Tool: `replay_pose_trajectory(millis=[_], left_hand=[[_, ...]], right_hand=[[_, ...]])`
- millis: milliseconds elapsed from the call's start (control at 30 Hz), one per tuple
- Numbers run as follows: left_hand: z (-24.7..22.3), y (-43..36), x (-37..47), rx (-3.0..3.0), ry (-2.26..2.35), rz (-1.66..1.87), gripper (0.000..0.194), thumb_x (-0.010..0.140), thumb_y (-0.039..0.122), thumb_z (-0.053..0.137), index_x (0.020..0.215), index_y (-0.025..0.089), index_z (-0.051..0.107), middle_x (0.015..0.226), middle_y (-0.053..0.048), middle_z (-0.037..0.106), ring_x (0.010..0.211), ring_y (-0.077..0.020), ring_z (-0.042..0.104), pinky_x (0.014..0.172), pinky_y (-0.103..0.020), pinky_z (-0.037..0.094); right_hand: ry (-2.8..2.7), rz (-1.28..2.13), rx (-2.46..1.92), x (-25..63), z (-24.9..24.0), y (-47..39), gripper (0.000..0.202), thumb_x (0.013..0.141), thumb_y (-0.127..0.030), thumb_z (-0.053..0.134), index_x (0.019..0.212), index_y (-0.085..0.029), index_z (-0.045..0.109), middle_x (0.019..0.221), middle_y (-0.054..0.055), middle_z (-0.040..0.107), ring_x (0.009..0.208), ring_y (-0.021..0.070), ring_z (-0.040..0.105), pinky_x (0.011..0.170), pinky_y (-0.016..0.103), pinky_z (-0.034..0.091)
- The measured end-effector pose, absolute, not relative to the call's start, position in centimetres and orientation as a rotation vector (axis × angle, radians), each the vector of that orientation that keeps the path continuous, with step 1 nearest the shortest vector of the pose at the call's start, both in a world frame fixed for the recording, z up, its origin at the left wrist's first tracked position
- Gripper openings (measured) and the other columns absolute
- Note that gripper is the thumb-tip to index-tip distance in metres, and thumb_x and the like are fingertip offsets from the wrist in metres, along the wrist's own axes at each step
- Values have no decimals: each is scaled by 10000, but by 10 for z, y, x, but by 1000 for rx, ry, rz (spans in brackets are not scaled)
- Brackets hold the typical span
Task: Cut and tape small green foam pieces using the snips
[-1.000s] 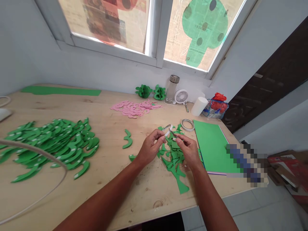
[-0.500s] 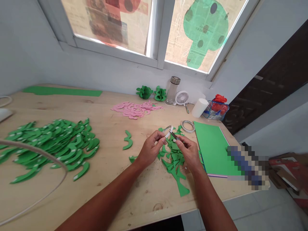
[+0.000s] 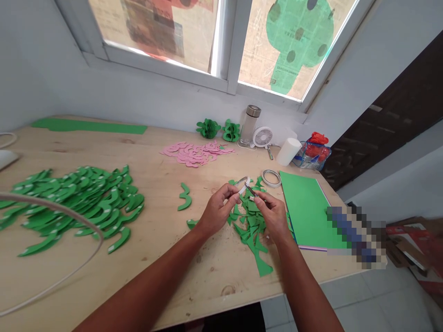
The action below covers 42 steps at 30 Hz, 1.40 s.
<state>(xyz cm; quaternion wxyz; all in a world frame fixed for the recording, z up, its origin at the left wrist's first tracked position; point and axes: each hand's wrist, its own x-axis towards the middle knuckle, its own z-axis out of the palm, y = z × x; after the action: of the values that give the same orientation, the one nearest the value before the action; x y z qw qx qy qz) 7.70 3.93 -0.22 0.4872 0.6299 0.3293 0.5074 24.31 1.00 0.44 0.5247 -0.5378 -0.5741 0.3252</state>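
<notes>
My left hand [image 3: 221, 206] pinches a roll of white tape [image 3: 245, 183] between thumb and fingers, above a heap of green paper scraps [image 3: 254, 223]. My right hand [image 3: 272, 211] is closed around dark scissors [image 3: 250, 189], whose tips meet the edge of the tape. A small white bit shows by the right thumb. Left of the hands lies one wavy green paper cutout [image 3: 185, 197]. Farther left spreads a large pile of similar green cutouts [image 3: 79, 198] with white patches on them.
Behind the hands lie pink paper cutouts [image 3: 197, 153] and a second tape roll [image 3: 271, 178]. Green sheets [image 3: 308, 207] are stacked on the right. Along the wall stand green paper figures [image 3: 208, 128], a bottle [image 3: 249, 124], a fan [image 3: 262, 137] and a white roll [image 3: 288, 151]. A cable [image 3: 79, 214] crosses the left front.
The scissors' tips have shifted slightly against the tape, and the blades look narrower. Both hands keep their hold. The whole view has tilted a little.
</notes>
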Motion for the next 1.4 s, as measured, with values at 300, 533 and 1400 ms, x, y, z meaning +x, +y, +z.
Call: replay_pose_trajectory(millis=[300, 533, 1400], left_hand=[[-1, 39, 77, 1483, 841, 1228, 160, 816, 314, 524, 890, 174, 548, 681, 8, 562, 667, -140, 555, 615, -244, 421], [-1, 39, 76, 1515, 817, 1222, 270, 830, 286, 507, 1055, 165, 594, 655, 9, 553, 621, -122, 524, 598, -235, 413], [3, 36, 78, 1387, 859, 1295, 208, 781, 333, 557, 868, 164, 640, 563, 28, 491, 510, -96, 430, 457, -201, 344]], right_hand=[[-1409, 700, -1295, 240, 6, 8, 248, 760, -335, 616, 951, -209, 712, 970, 66, 691, 901, 227, 623, 815, 368, 478], [-1451, 626, -1317, 241, 7, 5, 253, 767, -347, 613, 953, -207, 711, 965, 66, 688, 901, 225, 617, 811, 359, 467], [-1435, 689, -1298, 233, 10, 3, 303, 762, -358, 609, 1009, -198, 680, 997, 68, 660, 888, 214, 600, 786, 330, 475]])
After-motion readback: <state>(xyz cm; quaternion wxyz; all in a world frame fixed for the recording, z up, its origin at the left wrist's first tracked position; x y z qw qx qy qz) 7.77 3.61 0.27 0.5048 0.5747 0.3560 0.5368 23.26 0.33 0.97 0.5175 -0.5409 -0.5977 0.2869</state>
